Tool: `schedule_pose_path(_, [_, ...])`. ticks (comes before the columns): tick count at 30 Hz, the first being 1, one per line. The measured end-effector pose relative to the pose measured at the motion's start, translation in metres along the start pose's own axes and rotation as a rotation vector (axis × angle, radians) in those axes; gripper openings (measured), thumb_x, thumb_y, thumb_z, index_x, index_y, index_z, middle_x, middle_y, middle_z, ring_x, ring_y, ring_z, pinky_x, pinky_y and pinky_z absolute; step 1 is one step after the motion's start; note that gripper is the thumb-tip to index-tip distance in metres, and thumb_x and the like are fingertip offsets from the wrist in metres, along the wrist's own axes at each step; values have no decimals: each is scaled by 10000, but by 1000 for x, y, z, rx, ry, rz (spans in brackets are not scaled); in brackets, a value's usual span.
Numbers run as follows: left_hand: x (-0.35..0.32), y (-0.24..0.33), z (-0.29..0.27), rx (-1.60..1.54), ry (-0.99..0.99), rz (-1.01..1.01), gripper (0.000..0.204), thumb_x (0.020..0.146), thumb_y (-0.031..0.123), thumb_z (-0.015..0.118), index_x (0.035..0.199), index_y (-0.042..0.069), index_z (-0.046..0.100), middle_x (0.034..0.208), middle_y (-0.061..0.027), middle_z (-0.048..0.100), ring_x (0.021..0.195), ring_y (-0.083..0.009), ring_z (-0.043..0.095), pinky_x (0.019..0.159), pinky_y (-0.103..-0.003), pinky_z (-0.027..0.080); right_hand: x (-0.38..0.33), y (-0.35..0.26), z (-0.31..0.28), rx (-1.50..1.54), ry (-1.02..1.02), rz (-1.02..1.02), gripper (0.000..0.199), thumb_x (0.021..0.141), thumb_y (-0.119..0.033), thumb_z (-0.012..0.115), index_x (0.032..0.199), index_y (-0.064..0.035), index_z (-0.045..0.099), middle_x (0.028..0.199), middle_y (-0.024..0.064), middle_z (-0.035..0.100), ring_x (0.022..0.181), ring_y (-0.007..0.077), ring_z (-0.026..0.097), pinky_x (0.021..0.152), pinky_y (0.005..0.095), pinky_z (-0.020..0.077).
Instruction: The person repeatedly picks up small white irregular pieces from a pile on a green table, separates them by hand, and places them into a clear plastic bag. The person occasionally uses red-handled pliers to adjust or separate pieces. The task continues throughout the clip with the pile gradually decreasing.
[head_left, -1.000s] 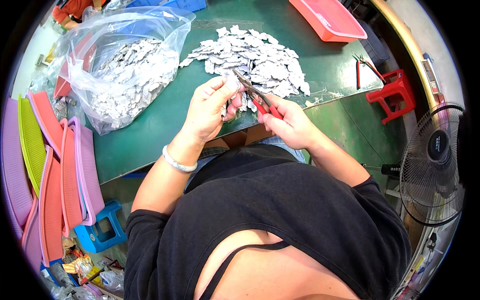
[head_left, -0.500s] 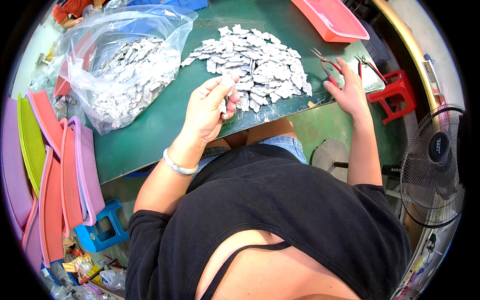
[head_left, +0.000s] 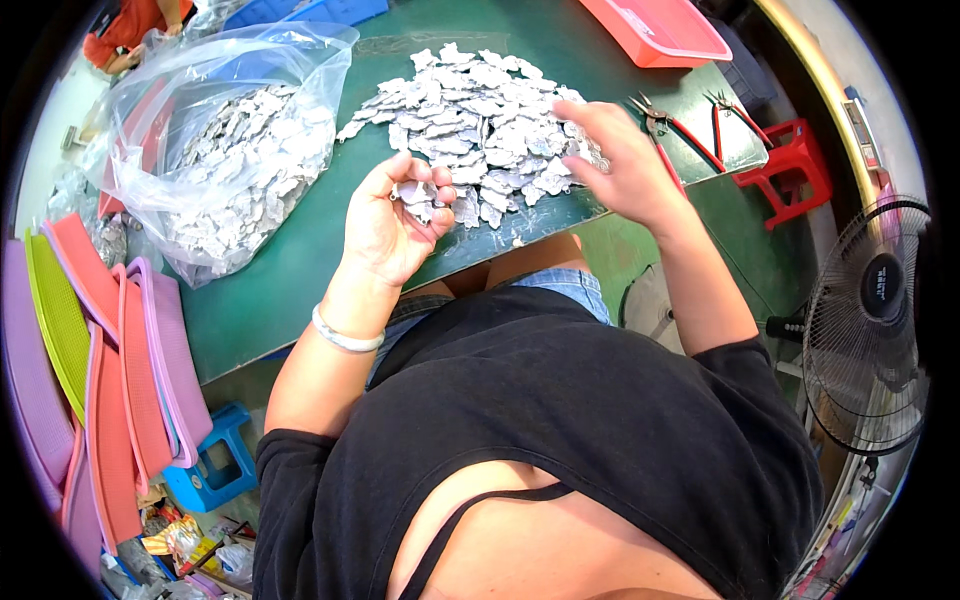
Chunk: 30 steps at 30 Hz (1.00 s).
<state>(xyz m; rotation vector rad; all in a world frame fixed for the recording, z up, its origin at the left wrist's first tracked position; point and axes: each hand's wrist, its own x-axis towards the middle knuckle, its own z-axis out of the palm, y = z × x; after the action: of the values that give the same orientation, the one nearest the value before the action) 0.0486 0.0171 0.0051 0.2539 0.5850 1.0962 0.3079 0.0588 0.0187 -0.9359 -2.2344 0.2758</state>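
Note:
My left hand (head_left: 382, 235) is closed, palm up, around a few small flat silvery-white metal pieces (head_left: 413, 200) just in front of the pile. My right hand (head_left: 635, 165) has its fingers apart at the right side of the pile (head_left: 470, 125) of similar irregular pieces. Whether its fingertips touch the pieces, I cannot tell. Red-handled pliers (head_left: 695, 145) lie on the green table (head_left: 260, 315) just right of that hand, partly hidden by it. Farther right sits a second red-handled pair of pliers (head_left: 740, 120).
A clear plastic bag (head_left: 118, 175) full of the same pieces lies left of the pile. At the far right stands a red tray (head_left: 660, 30). Stacked plastic baskets (head_left: 165, 350) are at the left, a fan (head_left: 865, 330) at the right. Another person's orange sleeve (head_left: 120, 35) shows top left.
My right hand has moved left, away from the pliers, to the pile's edge. The pliers now lie lower on the table. My left hand has shifted left and opened slightly, showing the pieces.

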Motion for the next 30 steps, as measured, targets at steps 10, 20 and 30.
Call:
schedule_pose_path(10, [1,-4,20,359,97,53,202,834,81,507,1026,17,513,800,-58,545,663,-118,499,475,-196,377,25,2,20,2,-114,-129,435,705,-11,625,1129,-56,536,875,75,626,833,243,567,751,332,453])
schedule_pose_path(20, [17,-10,37,606,131,48,195,844,132,570,1010,34,542,752,-20,551,569,-66,470,432,-170,345,41,-16,24,503,9,150,412,780,-5,585,1184,-40,509,846,93,647,769,140,615,712,240,460])
schedule_pose_path(30, [15,-1,24,394,107,76,162,781,28,485,934,28,536,833,-73,581,677,-137,562,525,-227,468,35,0,24,32,-216,-126,469,723,-25,608,1179,-78,510,843,52,629,796,248,560,712,350,442])
